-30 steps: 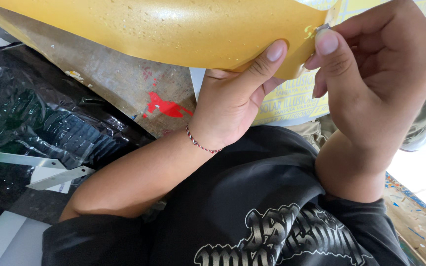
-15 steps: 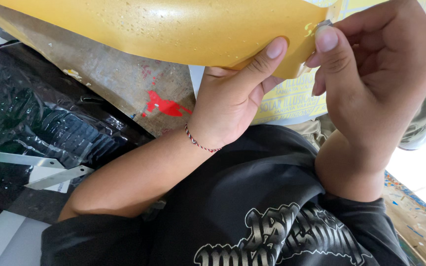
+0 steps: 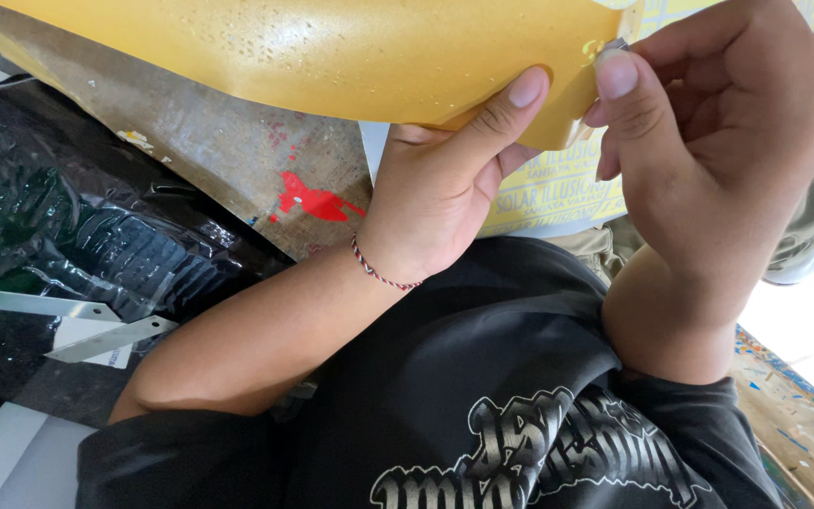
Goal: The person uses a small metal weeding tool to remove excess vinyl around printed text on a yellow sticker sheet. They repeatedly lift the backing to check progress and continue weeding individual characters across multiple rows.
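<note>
A large yellow sheet (image 3: 332,57), glossy and speckled with small droplets, curves across the top of the view. My left hand (image 3: 449,179) grips its lower edge, thumb pressed on the front face, a red-and-white thread bracelet at the wrist. My right hand (image 3: 708,141) pinches the sheet's right corner, where a small grey bit, perhaps a blade or tab, shows at the thumb tip (image 3: 614,45). Both hands are within a few centimetres of each other on the same edge.
A worn wooden board (image 3: 219,160) with a red paint mark (image 3: 313,203) lies below the sheet. Crumpled black plastic film (image 3: 58,245) and pale strips (image 3: 105,339) sit at the left. A yellow printed sheet (image 3: 558,193) lies behind my hands. My black shirt fills the bottom.
Hardly anything differs: my right thumb has shifted slightly along the sheet's corner, and both hands keep their hold.
</note>
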